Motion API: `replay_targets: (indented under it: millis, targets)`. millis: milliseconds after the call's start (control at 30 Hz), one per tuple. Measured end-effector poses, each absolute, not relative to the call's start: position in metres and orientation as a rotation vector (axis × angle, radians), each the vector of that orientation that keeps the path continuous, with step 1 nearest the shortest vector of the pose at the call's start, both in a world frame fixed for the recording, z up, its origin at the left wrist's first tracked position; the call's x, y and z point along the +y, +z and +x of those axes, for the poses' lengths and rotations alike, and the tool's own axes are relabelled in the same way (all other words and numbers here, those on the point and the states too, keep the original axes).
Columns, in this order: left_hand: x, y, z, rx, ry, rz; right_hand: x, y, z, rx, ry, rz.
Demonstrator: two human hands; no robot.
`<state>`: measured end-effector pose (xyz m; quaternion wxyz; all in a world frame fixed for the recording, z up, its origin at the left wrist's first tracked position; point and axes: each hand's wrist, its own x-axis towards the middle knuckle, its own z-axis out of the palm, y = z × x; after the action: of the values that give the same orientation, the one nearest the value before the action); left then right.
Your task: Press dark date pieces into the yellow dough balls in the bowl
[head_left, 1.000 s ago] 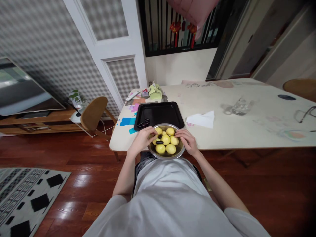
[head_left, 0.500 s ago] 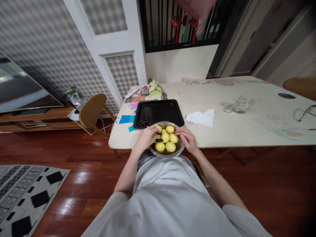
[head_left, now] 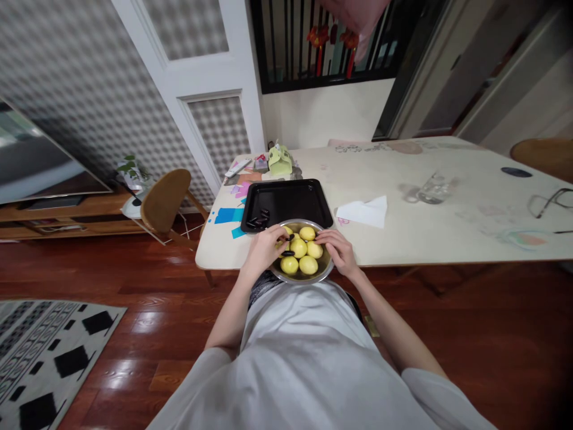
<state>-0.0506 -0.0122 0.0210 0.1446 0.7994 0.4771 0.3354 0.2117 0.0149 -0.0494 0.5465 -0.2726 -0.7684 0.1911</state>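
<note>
A metal bowl (head_left: 308,279) of yellow lemons (head_left: 298,248) stands at the near table edge, against my shirt. My left hand (head_left: 266,248) reaches over its left rim, thumb and fingers pinched at a small dark oblong grape (head_left: 290,237). Another dark grape (head_left: 287,253) lies on the lemons just below those fingers. On the right rim rests my right hand (head_left: 339,248), its fingers together and bent into the bowl near a lemon; what its fingertips hold, if anything, is too small to make out. Several dark grapes (head_left: 258,220) lie in the black tray's left corner.
The black tray (head_left: 290,200) sits just behind the bowl. A white paper (head_left: 364,211) lies to its right, then a clear glass (head_left: 434,190) and eyeglasses (head_left: 553,200). Behind the tray are a green paper box (head_left: 280,161) and a white remote (head_left: 238,168). A wooden chair (head_left: 165,200) stands at left.
The dark grape at my left fingertips shows slightly higher, above the lemons. My right hand and the bowl have stayed in place.
</note>
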Motion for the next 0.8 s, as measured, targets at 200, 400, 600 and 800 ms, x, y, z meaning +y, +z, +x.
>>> replay_targets:
  millis: [200,400,600,800]
  targets:
    - [-0.012,0.022,-0.047,1.463,0.845,2.321,0.015,-0.049,0.211,-1.822,0.453,-0.632]
    - [-0.021,0.038,-0.058,1.434,0.799,2.381,0.016,-0.049,0.212,-1.816,0.452,-0.639]
    - [-0.031,0.044,-0.060,1.340,0.599,2.451,0.016,-0.051,0.212,-1.826,0.450,-0.622]
    - [-0.029,0.042,-0.057,1.315,0.547,2.470,0.016,-0.050,0.212,-1.826,0.436,-0.622]
